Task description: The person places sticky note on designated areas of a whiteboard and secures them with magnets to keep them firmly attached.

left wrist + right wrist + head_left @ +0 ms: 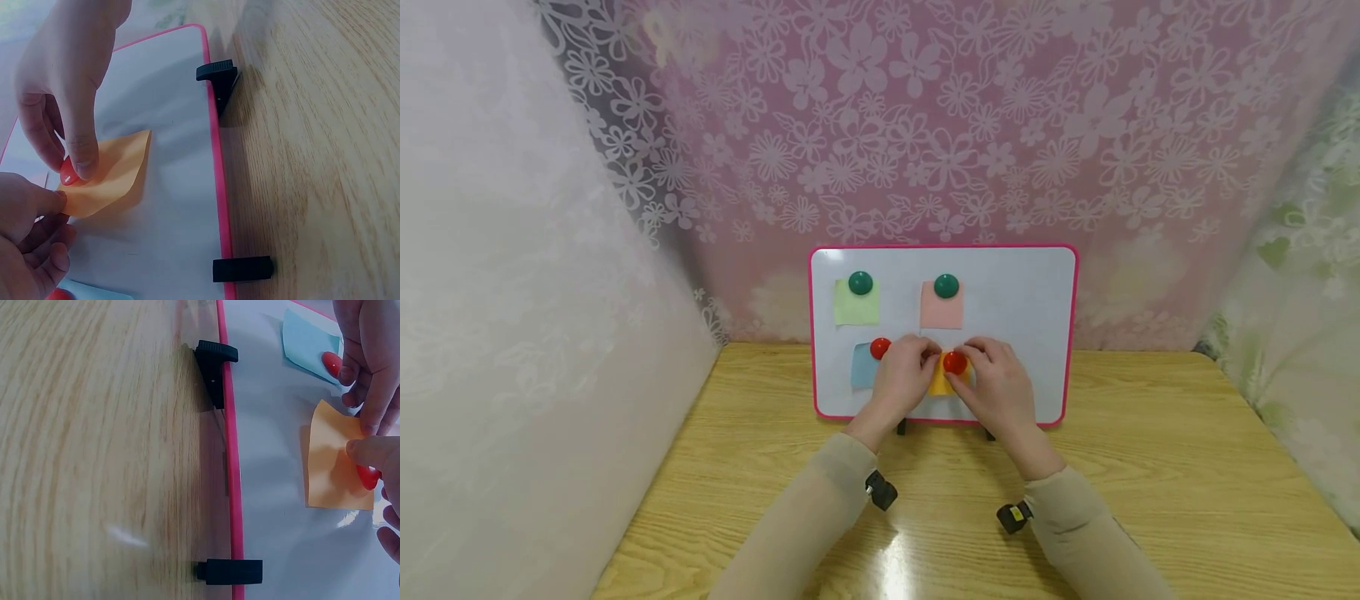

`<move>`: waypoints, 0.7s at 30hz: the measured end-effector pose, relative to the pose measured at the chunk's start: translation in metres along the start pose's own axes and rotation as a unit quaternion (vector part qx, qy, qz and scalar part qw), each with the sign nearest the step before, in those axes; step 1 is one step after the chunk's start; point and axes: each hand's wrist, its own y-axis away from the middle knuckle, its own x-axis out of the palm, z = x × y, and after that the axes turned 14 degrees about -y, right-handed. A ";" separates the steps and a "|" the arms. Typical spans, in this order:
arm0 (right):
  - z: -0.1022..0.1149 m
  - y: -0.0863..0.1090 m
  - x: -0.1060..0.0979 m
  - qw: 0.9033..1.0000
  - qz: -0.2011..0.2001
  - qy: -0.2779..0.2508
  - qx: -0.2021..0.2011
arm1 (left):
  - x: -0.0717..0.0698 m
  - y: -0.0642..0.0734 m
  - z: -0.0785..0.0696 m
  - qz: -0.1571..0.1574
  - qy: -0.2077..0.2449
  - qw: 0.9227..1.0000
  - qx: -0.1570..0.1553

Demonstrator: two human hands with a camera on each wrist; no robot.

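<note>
At the lower middle of the whiteboard (1015, 292), an orange paper note (328, 462) lies against the surface, its free edge lifting a little. My left hand (898, 379) pinches the note's upper left corner between thumb and finger. Between the thumb and fingers of my right hand (1006, 392) is a red round magnet (955, 362), held over the upper part of the same note. To the left, a blue note (862, 367) hangs under another red magnet (881, 348), partly hidden by my left hand in the head view.
Higher on the board, green magnets (861, 283) hold a light green note (856, 312) and a pink note (942, 312). The pink-framed board stands on black feet (242, 269) on a wooden table (1150, 450), before a flowered backdrop (962, 150).
</note>
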 end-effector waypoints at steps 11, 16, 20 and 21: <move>0.000 -0.002 0.002 1.000 -0.009 0.002 -0.001 | 0.002 -0.001 -0.001 -0.003 0.005 1.000 -0.002; 0.001 -0.002 0.003 1.000 -0.010 0.002 0.002 | 0.002 -0.001 -0.001 -0.004 -0.003 1.000 -0.003; 0.002 -0.003 0.003 1.000 -0.009 0.000 0.004 | 0.003 -0.001 -0.001 -0.006 -0.009 1.000 -0.002; 0.003 -0.003 0.003 1.000 -0.008 -0.001 0.004 | 0.004 -0.001 -0.001 -0.006 -0.010 1.000 -0.002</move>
